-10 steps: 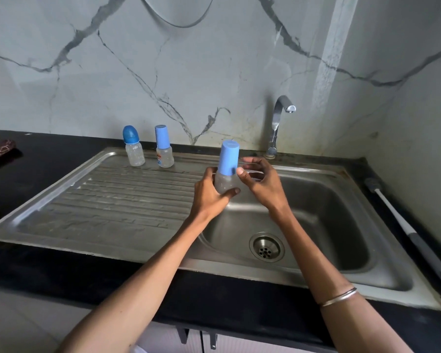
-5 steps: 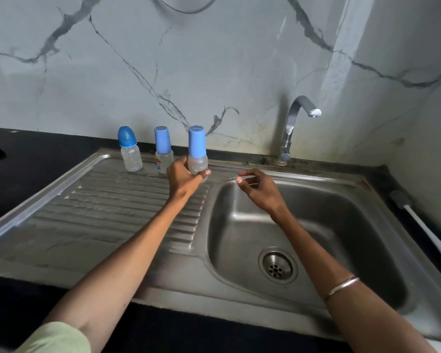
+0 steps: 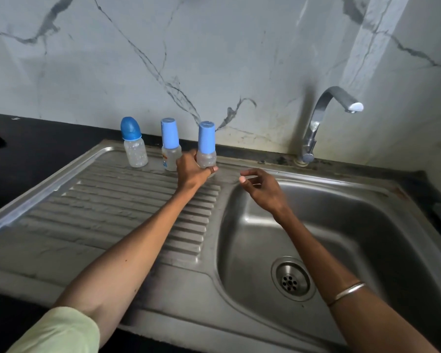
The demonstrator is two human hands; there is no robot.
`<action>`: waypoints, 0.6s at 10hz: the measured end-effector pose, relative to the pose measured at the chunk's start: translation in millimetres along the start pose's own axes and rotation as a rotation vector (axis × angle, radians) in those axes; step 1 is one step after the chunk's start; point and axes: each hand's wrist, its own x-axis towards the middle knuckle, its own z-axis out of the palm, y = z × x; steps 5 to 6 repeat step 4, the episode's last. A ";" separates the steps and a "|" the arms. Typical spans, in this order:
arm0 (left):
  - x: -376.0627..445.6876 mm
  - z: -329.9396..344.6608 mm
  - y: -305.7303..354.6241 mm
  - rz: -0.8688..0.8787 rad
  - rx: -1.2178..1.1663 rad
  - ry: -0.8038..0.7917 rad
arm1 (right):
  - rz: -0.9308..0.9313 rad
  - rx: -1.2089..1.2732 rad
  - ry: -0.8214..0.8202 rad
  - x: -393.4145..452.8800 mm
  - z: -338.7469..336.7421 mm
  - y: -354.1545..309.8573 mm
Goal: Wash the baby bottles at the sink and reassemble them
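While our left hand (image 3: pixel 192 171) grips the upright third baby bottle (image 3: pixel 206 149) just right of its neighbour (image 3: pixel 171 146), our right hand (image 3: pixel 261 188) hovers empty, fingers loosely curled, nearby.

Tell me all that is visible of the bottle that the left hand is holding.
The held bottle is small, with a clear, plastic-looking body and a tall light-blue cap on top. It stands upright at the back of the drainboard, rightmost in a row of three. The left hand grips its lower body; the base is hidden.
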 end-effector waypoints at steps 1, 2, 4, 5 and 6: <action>-0.8 1.0 3.1 0.001 0.000 -0.013 | -0.004 -0.017 -0.004 -0.4 -2.4 0.5; -2.6 2.0 1.6 0.006 -0.032 -0.010 | 0.012 -0.022 -0.014 -1.8 -5.0 2.1; -10.8 3.1 2.0 0.003 -0.065 -0.003 | 0.038 -0.031 -0.021 -7.8 -9.2 0.3; -10.8 3.1 2.0 0.003 -0.065 -0.003 | 0.038 -0.031 -0.021 -7.8 -9.2 0.3; -10.8 3.1 2.0 0.003 -0.065 -0.003 | 0.038 -0.031 -0.021 -7.8 -9.2 0.3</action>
